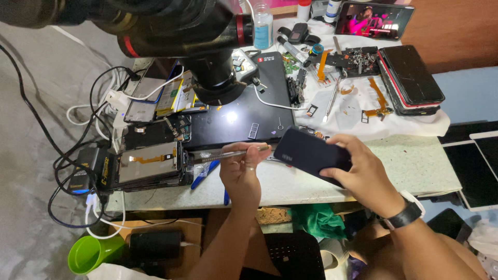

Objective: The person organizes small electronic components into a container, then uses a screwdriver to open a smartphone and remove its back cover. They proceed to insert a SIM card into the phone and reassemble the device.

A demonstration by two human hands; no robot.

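My right hand [358,168] grips a dark blue phone [306,153] by its lower right end, holding it tilted above the table's front edge. My left hand [241,173] pinches metal tweezers [228,154] that lie nearly level, their tip pointing right toward the phone's left edge. A black watch sits on my right wrist. A microscope head [207,62] hangs over a black work mat [244,111] just beyond my hands.
Opened phones and screen parts [150,166] are stacked at the left among tangled cables. A white cloth [363,111] holds small parts, orange flex cables and a stack of phones [412,78]. A lit tablet [373,21] and a bottle [263,26] stand at the back. A green cup [93,253] sits below.
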